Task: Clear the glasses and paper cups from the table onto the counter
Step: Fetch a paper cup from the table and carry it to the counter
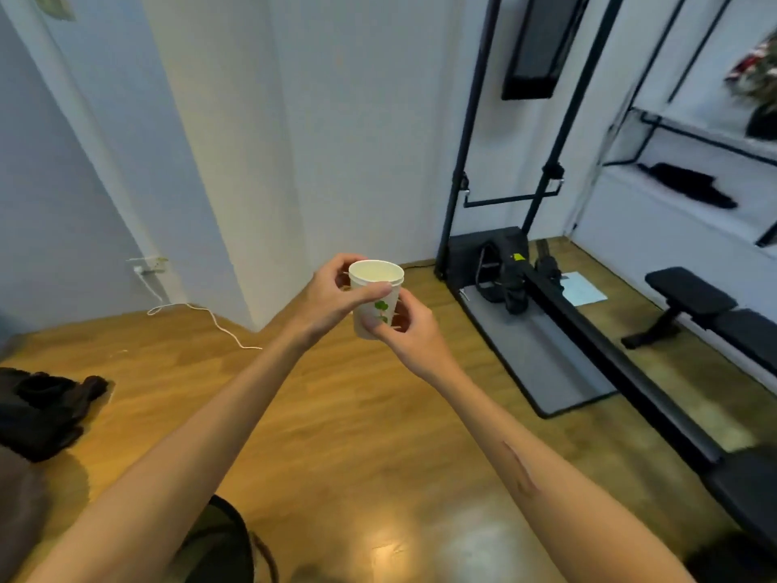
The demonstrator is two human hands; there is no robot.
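A white paper cup [375, 284] with a green leaf print is held upright in front of me, above the wooden floor. It looks like nested cups, with a doubled rim. My left hand [332, 296] grips it near the rim, thumb across the front and fingers behind. My right hand [405, 330] holds its lower part from the right, thumb pressed on the front near the base. The inside of the cup looks empty. Neither the table nor the counter is in view.
A black exercise machine with tall uprights [504, 263] stands on a grey mat [542, 355] to the right. A black bench [693, 300] lies further right. A white cable [197, 313] trails over the floor at the left wall. Dark fabric [42, 410] lies at the left edge.
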